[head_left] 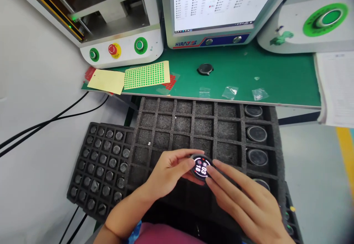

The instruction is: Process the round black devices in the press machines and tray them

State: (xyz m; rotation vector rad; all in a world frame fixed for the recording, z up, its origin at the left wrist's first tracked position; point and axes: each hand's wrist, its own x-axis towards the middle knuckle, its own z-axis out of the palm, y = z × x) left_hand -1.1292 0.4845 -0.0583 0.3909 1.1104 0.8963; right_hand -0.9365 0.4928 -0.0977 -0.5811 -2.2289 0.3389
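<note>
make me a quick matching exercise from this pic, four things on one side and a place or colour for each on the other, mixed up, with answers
1. lit watch
2. red button
3. dot sheet
4. screen

a. green on pale yellow
b. in the left hand
c. white with blue bars
d. between two green buttons

Pairs: 1-b, 2-d, 3-a, 4-c
</note>
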